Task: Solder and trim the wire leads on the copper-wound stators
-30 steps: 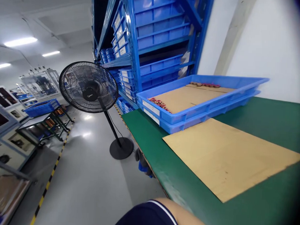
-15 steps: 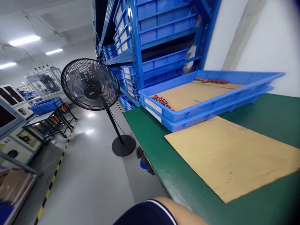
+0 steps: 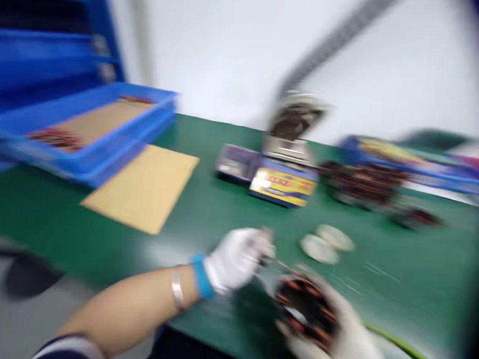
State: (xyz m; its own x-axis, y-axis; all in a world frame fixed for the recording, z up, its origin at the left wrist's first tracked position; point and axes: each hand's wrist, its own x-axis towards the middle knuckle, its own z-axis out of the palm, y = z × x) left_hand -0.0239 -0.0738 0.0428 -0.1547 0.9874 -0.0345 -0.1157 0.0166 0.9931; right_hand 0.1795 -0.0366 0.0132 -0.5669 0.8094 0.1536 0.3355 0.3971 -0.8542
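My right hand (image 3: 354,330), in a white glove, wraps round a ring-shaped copper-wound stator (image 3: 285,293) at the lower right. A thin wire lead (image 3: 285,266) sticks up from the stator's rim. Just left of it is my left hand (image 3: 234,258), also white-gloved, with a blue cuff. Its fingers are closed together near the lead; blur hides what they hold, if anything. Beyond the hands, two whitish oval pieces (image 3: 319,249) lie on the green bench top (image 3: 207,199).
At the back stands a blue device with a yellow front (image 3: 282,185), a purple box (image 3: 237,163) beside it and a grey hose (image 3: 340,43) above. More wound stators (image 3: 362,182) sit to the right. Stacked blue trays (image 3: 125,143) and a cardboard sheet (image 3: 147,188) lie left.
My view has swung right, from the fan, aisle and shelves to the bench. Both gloved hands and the stator now show; the trays and cardboard appear farther left.
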